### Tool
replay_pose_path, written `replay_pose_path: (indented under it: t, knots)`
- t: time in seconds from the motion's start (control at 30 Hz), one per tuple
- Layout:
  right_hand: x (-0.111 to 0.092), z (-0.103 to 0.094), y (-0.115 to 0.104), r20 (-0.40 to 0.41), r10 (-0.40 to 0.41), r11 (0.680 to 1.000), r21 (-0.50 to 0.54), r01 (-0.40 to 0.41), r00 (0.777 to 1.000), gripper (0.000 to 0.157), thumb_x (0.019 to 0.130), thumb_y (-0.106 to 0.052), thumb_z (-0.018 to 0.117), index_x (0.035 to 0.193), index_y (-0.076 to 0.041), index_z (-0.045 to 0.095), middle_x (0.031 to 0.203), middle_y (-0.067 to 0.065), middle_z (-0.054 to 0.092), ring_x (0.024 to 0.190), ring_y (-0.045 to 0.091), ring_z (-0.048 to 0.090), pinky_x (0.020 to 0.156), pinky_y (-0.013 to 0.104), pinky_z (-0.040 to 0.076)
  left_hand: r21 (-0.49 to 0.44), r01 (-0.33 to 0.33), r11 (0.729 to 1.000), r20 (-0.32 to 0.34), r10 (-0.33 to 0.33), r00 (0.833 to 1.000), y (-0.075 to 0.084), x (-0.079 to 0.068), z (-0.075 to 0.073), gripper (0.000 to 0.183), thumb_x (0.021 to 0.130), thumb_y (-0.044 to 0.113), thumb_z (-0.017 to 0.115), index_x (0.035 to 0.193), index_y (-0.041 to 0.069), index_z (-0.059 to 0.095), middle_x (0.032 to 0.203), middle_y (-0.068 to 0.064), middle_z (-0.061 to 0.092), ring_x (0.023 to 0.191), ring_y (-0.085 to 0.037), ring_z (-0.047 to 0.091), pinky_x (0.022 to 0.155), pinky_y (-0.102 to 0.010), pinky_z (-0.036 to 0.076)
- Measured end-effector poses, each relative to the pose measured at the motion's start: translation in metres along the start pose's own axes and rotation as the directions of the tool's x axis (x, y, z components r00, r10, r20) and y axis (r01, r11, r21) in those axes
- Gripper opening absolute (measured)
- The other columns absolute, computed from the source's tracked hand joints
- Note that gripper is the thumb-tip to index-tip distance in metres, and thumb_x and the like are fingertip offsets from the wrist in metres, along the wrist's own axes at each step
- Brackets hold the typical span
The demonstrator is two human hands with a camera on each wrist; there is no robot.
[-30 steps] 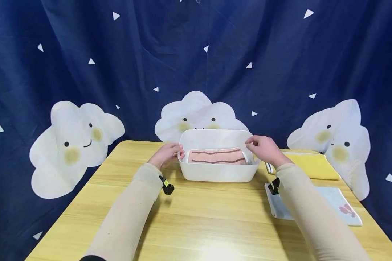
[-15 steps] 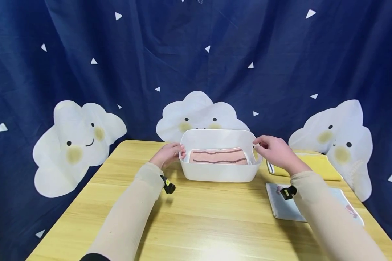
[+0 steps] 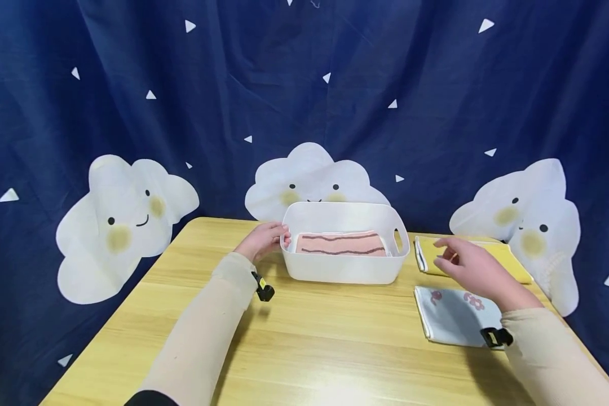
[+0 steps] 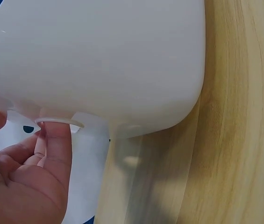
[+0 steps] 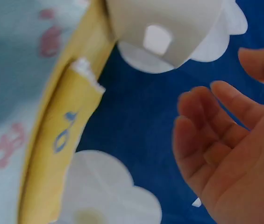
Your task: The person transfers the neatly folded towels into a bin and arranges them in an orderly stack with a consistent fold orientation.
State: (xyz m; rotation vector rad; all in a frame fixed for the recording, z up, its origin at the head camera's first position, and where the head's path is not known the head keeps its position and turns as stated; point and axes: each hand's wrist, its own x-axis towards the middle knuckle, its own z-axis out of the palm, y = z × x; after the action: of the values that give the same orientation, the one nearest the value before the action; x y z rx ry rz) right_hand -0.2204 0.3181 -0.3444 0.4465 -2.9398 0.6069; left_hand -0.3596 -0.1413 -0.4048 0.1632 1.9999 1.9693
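Observation:
My left hand [image 3: 261, 241] grips the left end of a white plastic basket [image 3: 344, 268] on the table. In the left wrist view its fingers [image 4: 58, 147] go through the handle hole. A folded pink towel [image 3: 341, 243] with dark wavy stripes lies inside the basket. To the right, my right hand [image 3: 479, 272] hovers with loosely bent fingers and nothing in them. Below it in the head view are a folded yellow towel [image 3: 510, 260] and, nearer to me, a folded light blue towel [image 3: 449, 320] with pink flower prints, partly hidden by the wrist.
The wooden table [image 3: 304, 332] has its far edge against a dark blue curtain [image 3: 284, 73] printed with smiling clouds and white triangles. An oval handle hole [image 3: 398, 241] shows in the basket's right end.
My right hand has left the basket's right end and moved right and toward me, over the towels. The left hand still holds the basket's left end.

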Motion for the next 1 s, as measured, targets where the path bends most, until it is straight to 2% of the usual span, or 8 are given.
replay_pose_path:
  t: [0.07, 0.23, 0.37, 0.47, 0.63, 0.73, 1.0]
  knots:
    - [-0.009, 0.004, 0.009, 0.046, 0.007, 1.0, 0.01, -0.008, 0.999, 0.047, 0.098, -0.028, 0.068, 0.133, 0.002, 0.057, 0.104, 0.012, 0.066, 0.089, 0.023, 0.064, 0.074, 0.043, 0.051, 0.004, 0.005, 1.0, 0.003, -0.005, 1.0, 0.0, 0.0, 0.001, 0.037, 0.11, 0.018, 0.045, 0.127, -0.015, 0.047, 0.098, -0.011, 0.056, 0.084, -0.018, 0.056, 0.08, -0.029, 0.05]
    - [-0.032, 0.013, 0.031, 0.136, 0.012, 1.0, 0.023, -0.015, 0.991, 0.058, 0.097, -0.031, 0.07, 0.139, 0.005, 0.053, 0.124, 0.028, 0.06, 0.105, 0.04, 0.063, 0.081, 0.05, 0.053, 0.003, 0.0, 1.0, 0.005, 0.0, 1.0, -0.002, 0.0, 0.002, 0.036, 0.11, 0.016, 0.045, 0.127, -0.015, 0.047, 0.099, -0.012, 0.055, 0.085, -0.018, 0.056, 0.082, -0.03, 0.05]
    - [-0.048, 0.02, 0.044, 0.188, 0.031, 0.999, -0.02, -0.027, 0.982, 0.063, 0.095, -0.036, 0.071, 0.14, 0.004, 0.053, 0.129, 0.032, 0.056, 0.114, 0.049, 0.057, 0.088, 0.061, 0.048, 0.01, -0.01, 1.0, 0.01, 0.01, 1.0, -0.002, 0.0, 0.002, 0.035, 0.11, 0.016, 0.044, 0.126, -0.015, 0.048, 0.099, -0.012, 0.056, 0.085, -0.018, 0.057, 0.084, -0.033, 0.05]
    - [-0.056, 0.027, 0.053, 0.208, 0.058, 0.997, -0.058, -0.047, 0.976, 0.066, 0.093, -0.04, 0.072, 0.14, 0.003, 0.054, 0.127, 0.032, 0.055, 0.114, 0.049, 0.056, 0.089, 0.062, 0.046, 0.003, -0.011, 1.0, 0.01, 0.011, 1.0, -0.002, 0.0, 0.002, 0.032, 0.11, 0.015, 0.045, 0.125, -0.013, 0.049, 0.1, -0.013, 0.057, 0.085, -0.018, 0.058, 0.085, -0.033, 0.05]
    - [-0.064, 0.042, 0.066, 0.251, 0.1, 0.991, -0.114, -0.073, 0.963, 0.076, 0.09, -0.047, 0.073, 0.142, 0.005, 0.051, 0.131, 0.045, 0.045, 0.117, 0.062, 0.048, 0.091, 0.069, 0.042, 0.01, -0.019, 1.0, 0.008, 0.019, 1.0, -0.001, 0.0, 0.001, 0.03, 0.11, 0.016, 0.045, 0.122, -0.011, 0.05, 0.101, -0.013, 0.057, 0.085, -0.017, 0.058, 0.085, -0.033, 0.05]
    - [-0.067, 0.05, 0.069, 0.285, 0.123, 0.986, -0.145, -0.084, 0.951, 0.082, 0.09, -0.05, 0.072, 0.143, 0.007, 0.048, 0.135, 0.051, 0.036, 0.12, 0.068, 0.039, 0.092, 0.072, 0.038, 0.02, -0.027, 0.999, 0.011, 0.027, 1.0, 0.0, -0.001, 0.001, 0.034, 0.11, 0.016, 0.045, 0.126, -0.014, 0.048, 0.101, -0.013, 0.057, 0.085, -0.017, 0.058, 0.084, -0.032, 0.05]
    - [-0.07, 0.062, 0.063, 0.261, 0.149, 0.973, -0.211, -0.094, 0.954, 0.087, 0.088, -0.057, 0.07, 0.144, 0.005, 0.048, 0.136, 0.052, 0.034, 0.121, 0.072, 0.034, 0.093, 0.075, 0.036, 0.024, -0.025, 0.999, 0.007, 0.025, 1.0, -0.004, 0.003, 0.0, 0.038, 0.11, 0.016, 0.045, 0.129, -0.017, 0.046, 0.101, -0.012, 0.057, 0.084, -0.016, 0.058, 0.087, -0.034, 0.049]
